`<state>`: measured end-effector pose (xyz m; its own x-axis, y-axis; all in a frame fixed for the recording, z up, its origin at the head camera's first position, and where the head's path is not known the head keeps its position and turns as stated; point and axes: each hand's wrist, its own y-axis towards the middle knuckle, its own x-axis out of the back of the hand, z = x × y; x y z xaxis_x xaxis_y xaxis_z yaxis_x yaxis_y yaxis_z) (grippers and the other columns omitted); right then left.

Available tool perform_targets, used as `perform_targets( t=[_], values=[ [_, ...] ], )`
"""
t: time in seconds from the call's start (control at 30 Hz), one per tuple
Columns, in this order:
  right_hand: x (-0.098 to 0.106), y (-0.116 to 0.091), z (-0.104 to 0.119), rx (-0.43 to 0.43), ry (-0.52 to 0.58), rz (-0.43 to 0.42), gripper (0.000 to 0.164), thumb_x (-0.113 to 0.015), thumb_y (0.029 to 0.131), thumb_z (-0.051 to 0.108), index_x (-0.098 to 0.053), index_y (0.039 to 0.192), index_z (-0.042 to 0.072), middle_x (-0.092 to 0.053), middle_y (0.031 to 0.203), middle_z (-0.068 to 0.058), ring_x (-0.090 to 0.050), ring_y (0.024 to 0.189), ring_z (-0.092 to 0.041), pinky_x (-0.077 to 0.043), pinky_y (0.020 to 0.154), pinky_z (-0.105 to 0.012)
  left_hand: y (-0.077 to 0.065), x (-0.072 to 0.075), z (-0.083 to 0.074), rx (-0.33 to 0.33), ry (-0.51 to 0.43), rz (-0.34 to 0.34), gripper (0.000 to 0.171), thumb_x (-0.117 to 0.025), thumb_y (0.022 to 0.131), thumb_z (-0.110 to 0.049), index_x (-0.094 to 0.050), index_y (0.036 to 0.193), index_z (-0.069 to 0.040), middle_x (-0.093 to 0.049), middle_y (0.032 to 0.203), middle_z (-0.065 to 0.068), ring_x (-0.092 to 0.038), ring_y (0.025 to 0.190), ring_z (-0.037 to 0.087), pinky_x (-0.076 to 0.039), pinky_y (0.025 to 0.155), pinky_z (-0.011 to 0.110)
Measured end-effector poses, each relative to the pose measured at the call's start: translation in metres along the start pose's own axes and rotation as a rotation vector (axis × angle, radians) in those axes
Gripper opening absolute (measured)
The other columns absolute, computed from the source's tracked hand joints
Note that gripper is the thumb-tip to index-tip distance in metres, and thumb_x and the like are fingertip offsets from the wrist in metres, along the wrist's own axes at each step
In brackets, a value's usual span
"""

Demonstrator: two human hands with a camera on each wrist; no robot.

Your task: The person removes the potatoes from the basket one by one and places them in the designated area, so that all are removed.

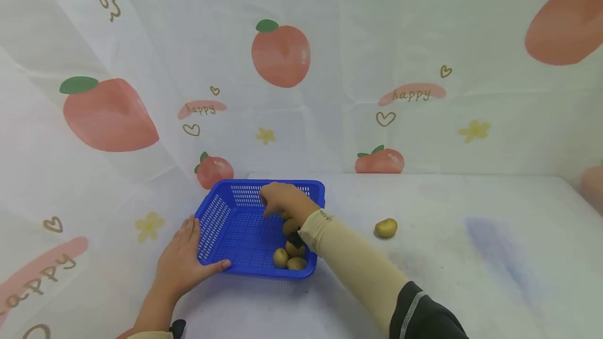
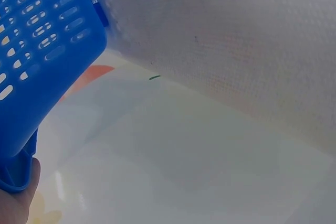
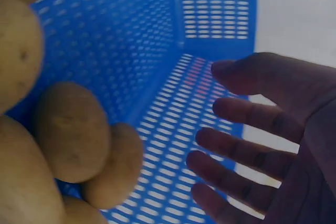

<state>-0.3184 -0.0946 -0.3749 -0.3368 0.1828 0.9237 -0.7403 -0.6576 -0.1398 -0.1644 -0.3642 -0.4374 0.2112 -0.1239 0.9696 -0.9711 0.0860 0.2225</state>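
A blue plastic basket (image 1: pixel 249 270) with slotted walls stands on the white table. At its near-left corner my left hand (image 1: pixel 181 263) touches the rim, fingers straight along the left side and thumb laid on the front edge. Only part of that hand shows in the left wrist view. My right hand (image 1: pixel 282 198) is over the basket's inside, towards the back. In the right wrist view its fingers (image 3: pixel 241 166) are spread with nothing between them. Several potatoes (image 1: pixel 281 258) lie along the basket's right side, partly hidden by the right wrist.
One more potato (image 1: pixel 386 228) lies on the table (image 1: pixel 471 286) to the right of the basket. A white cloth (image 1: pixel 325 67) printed with fruit hangs behind and along the left. A bluish smudge (image 1: pixel 499 255) marks the tabletop at the right.
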Motion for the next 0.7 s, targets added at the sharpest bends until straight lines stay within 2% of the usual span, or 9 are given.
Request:
perform_targets(
  t=[0.1, 0.3, 0.47, 0.7],
  values=[
    [-0.009, 0.004, -0.003, -0.045, -0.062, 0.001, 0.022, -0.081, 0.095, 0.030, -0.071, 0.108, 0.016, -0.071, 0.102, 0.006, -0.066, 0.090, -0.013, -0.059, 0.080, -0.032, 0.000, -0.001, 0.000, 0.002, 0.003, 0.001, 0.143, -0.073, 0.075, -0.084, -0.019, 0.162, 0.016, -0.021, 0.170, 0.038, -0.028, 0.157, 0.055, -0.032, 0.124, 0.070],
    [-0.021, 0.012, -0.007, -0.087, -0.201, 0.031, 0.023, -0.080, 0.094, 0.032, -0.071, 0.110, 0.017, -0.074, 0.104, 0.005, -0.068, 0.092, -0.014, -0.062, 0.088, -0.036, 0.002, 0.000, -0.001, 0.009, 0.008, 0.007, 0.143, -0.073, 0.075, -0.084, -0.019, 0.162, 0.016, -0.021, 0.169, 0.038, -0.029, 0.156, 0.056, -0.032, 0.123, 0.071],
    [-0.024, 0.014, -0.009, -0.116, -0.236, 0.005, 0.020, -0.080, 0.092, 0.025, -0.071, 0.108, 0.016, -0.074, 0.100, 0.004, -0.068, 0.089, -0.016, -0.062, 0.094, -0.040, 0.002, 0.001, -0.001, 0.006, 0.001, 0.005, 0.143, -0.073, 0.075, -0.083, -0.018, 0.163, 0.015, -0.021, 0.170, 0.037, -0.027, 0.157, 0.055, -0.031, 0.125, 0.070],
    [-0.026, 0.013, -0.010, -0.163, -0.262, 0.037, 0.025, -0.075, 0.096, 0.019, -0.072, 0.120, 0.015, -0.077, 0.115, -0.001, -0.069, 0.101, -0.017, -0.057, 0.110, -0.047, 0.003, -0.001, 0.000, 0.003, 0.005, -0.001, 0.143, -0.073, 0.075, -0.083, -0.019, 0.162, 0.015, -0.021, 0.170, 0.037, -0.027, 0.157, 0.055, -0.032, 0.124, 0.070]
  ],
)
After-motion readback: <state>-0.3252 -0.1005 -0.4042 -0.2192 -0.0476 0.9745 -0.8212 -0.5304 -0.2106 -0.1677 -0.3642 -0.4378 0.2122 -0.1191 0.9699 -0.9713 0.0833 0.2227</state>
